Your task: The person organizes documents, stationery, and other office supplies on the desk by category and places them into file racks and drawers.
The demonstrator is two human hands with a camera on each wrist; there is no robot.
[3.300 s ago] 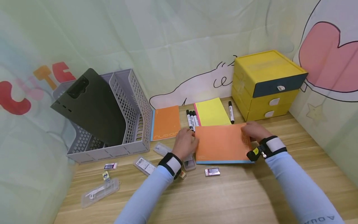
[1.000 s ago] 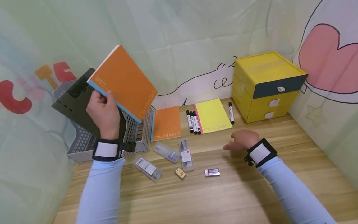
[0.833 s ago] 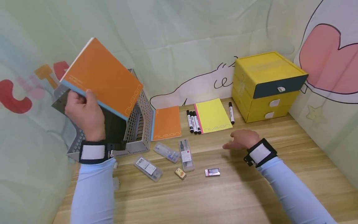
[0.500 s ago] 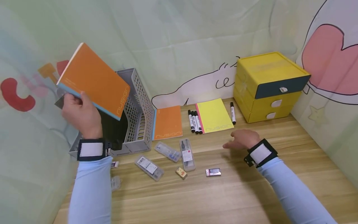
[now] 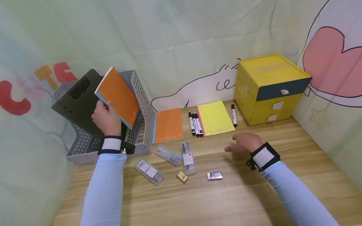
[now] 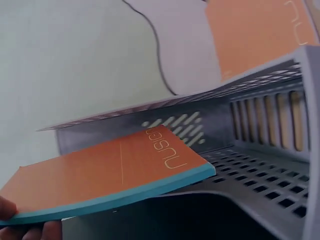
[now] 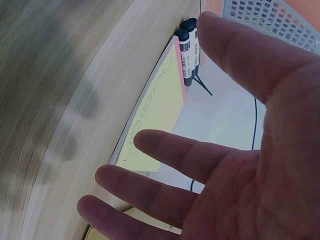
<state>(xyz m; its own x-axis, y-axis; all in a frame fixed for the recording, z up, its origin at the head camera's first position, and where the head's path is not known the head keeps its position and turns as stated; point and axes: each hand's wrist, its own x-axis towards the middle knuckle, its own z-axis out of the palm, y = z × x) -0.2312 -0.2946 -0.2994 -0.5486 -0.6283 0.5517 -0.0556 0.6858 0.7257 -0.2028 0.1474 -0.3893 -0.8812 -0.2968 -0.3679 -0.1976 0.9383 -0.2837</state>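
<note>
My left hand (image 5: pixel 106 118) pinches an orange notebook (image 5: pixel 118 94) by its blue spine, thumb on the cover. The notebook is tilted, its lower end inside the right-hand compartment of a grey file holder (image 5: pixel 145 125). In the left wrist view the notebook (image 6: pixel 100 172) slants between the holder's perforated walls, the fingers (image 6: pixel 7 210) at its near corner. A black clipboard (image 5: pixel 82 103) leans in the compartment to the left. Over the table, my right hand (image 5: pixel 246 142) holds nothing; in the right wrist view its fingers (image 7: pixel 145 195) are spread and relaxed.
Another orange notebook (image 5: pixel 168 125) lies right of the holder, then several markers (image 5: pixel 195 125) and a yellow notebook (image 5: pixel 215 117). One marker (image 5: pixel 233 115) lies by the yellow drawer box (image 5: pixel 271 88). Clear plastic cases (image 5: pixel 188 158) and erasers (image 5: pixel 215 175) lie in front.
The left hand has lifted the orange notebook from the table, carried it left over the clipboard, then back right and down into the holder. The right hand let go of it and stayed over the table.
</note>
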